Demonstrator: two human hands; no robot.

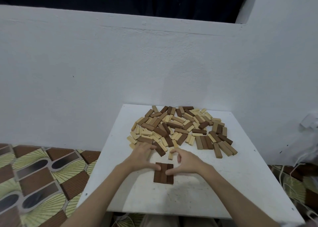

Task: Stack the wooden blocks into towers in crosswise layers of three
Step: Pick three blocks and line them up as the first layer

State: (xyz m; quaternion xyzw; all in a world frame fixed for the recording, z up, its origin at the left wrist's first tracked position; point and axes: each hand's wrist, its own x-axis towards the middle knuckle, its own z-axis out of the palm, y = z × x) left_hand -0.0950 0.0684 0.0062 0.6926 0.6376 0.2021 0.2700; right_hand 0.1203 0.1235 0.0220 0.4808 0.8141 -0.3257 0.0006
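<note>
Both hands sit over the near middle of the white table (pixel 223 183). Left hand (pixel 143 155) has its thumb resting on the far left corner of a row of three dark blocks (pixel 163 173), with its fingers stretched out loosely toward the near edge of the loose pile (pixel 180 128), touching blocks there; it grasps nothing that can be seen. Right hand (pixel 186 161) has its thumb at the right side of the row, while its forefinger curves up toward a pale block (pixel 171 155) lying just beyond; whether that finger touches the block I cannot tell, and the hand does not plainly hold anything.

Those three dark blocks lie flat and touching side by side, their long axes running near to far, so they make the first layer of a tower. By my reckoning the next layer must lie crosswise, with long axes running left to right.

Supply lies directly beyond the row, on the far side of both hands. Nearest pieces are the pale block and a dark block (pixel 159 149) slanting between the hands. Either hand could reach them; the right looks slightly closer to the pale one. Both point roughly away, so each would need about a quarter turn before being set down.
</note>
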